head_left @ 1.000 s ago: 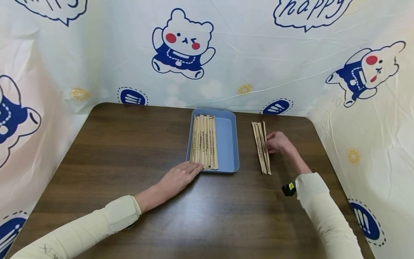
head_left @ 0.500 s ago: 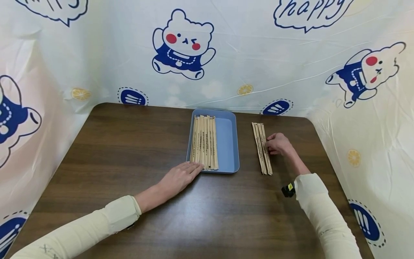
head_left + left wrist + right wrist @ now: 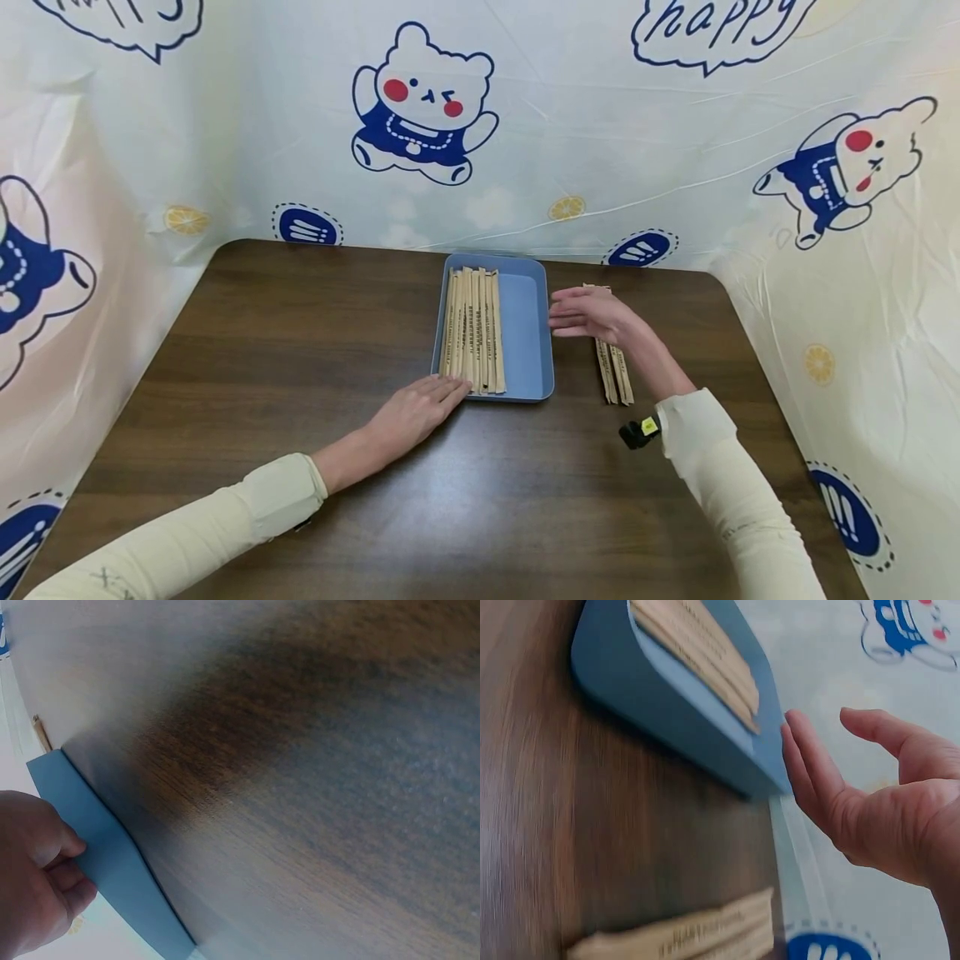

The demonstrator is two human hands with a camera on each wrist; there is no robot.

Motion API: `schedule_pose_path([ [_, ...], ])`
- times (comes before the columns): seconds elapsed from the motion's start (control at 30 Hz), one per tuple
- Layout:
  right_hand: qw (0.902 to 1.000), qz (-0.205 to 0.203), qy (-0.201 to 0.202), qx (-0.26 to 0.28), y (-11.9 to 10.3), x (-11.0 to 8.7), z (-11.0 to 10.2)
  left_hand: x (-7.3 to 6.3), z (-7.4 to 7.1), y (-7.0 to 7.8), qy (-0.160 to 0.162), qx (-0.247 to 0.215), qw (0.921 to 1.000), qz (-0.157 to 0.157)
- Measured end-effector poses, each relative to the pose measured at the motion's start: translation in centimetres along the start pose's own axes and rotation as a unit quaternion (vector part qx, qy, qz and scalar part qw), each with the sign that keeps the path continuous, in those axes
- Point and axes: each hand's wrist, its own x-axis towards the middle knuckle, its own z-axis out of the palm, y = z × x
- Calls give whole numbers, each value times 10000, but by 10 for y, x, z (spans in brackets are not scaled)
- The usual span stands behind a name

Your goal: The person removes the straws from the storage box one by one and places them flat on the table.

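A blue rectangular tray (image 3: 529, 333) lies at the back middle of the table. Its left half holds a row of several slim kraft-paper packets with dark print, like wrapped chopsticks (image 3: 474, 333). My left hand (image 3: 416, 412) grips the tray's near-left corner; in the left wrist view its thumb side presses the blue outer wall (image 3: 120, 859). With fingers straight, my right hand (image 3: 596, 315) hovers by the tray's right rim and holds nothing. Under and behind it lie a few more paper packets (image 3: 615, 379) on the table, their upper part mostly hidden by the hand.
The brown wooden table (image 3: 465, 517) extends on all sides of the tray. A patterned curtain (image 3: 540, 125) with bears borders its back and sides. A small black wrist camera (image 3: 637, 433) sits at my right cuff.
My right hand pushed the rightmost packet against the others beside it, then let go and moved left towards the tray, its fingers straightening. The left hand and tray stayed in place.
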Motion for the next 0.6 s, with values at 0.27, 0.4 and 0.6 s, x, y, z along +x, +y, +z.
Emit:
schedule_pose_path([
  [0.27, 9996, 149, -256, 5, -3, 18, 42, -1, 0, 0, -25, 53, 10000, 0],
  [0.4, 9994, 192, -248, -121, 3, 31, 52, -1, 0, 0, -28, 36, 10000, 8],
  [0.6, 9989, 263, -175, -335, 12, 45, 63, -1, 0, -1, -21, 14, 10000, 11],
])
